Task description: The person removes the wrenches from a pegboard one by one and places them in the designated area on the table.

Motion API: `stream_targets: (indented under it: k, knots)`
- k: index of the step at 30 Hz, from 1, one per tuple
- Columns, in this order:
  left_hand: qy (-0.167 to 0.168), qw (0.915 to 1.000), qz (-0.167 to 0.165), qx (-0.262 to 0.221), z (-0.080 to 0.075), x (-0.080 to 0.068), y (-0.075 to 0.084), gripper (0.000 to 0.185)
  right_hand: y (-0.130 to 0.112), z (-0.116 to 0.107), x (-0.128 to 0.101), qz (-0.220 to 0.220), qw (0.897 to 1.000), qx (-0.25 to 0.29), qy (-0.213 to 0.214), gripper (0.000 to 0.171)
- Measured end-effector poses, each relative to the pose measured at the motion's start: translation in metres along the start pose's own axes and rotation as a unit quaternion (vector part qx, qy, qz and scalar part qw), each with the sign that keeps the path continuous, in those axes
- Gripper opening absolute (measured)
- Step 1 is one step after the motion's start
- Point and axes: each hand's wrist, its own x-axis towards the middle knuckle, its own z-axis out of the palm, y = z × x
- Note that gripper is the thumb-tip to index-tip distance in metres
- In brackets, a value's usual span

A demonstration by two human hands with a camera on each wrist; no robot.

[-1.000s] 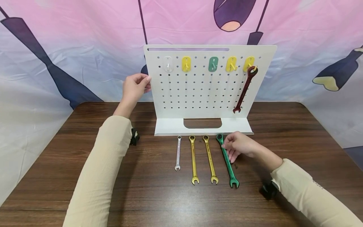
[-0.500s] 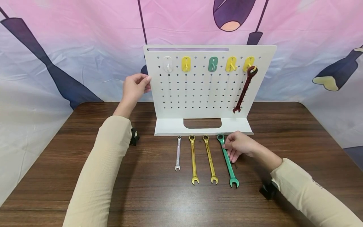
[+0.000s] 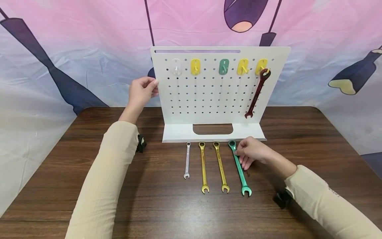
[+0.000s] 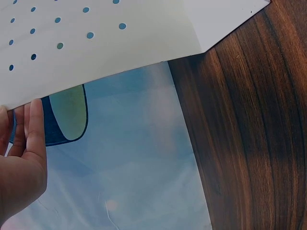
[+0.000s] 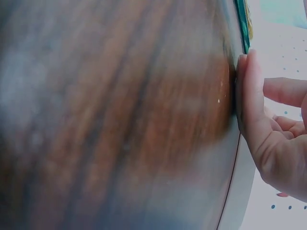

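Table (image 3: pixel 89 186): four wrenches (image 3: pixel 204 167) (one hanging (image 3: pixel 257 93))

no readable text, labels or numbers anywhere

Both hands reach forward, left (image 3: pixel 140 93) raised, right (image 3: pixel 252 152) low, fingers curled.
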Motion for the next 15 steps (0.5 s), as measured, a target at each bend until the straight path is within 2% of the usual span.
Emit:
stream_targets:
  k: [15]
  knots:
    - [0.000,1.0000,-0.003,0.000,0.0002,0.0003,-0.0002,0.029,-0.0007,-0.0098,-0.0022,-0.015,1.000,-0.004,0.002,0.014]
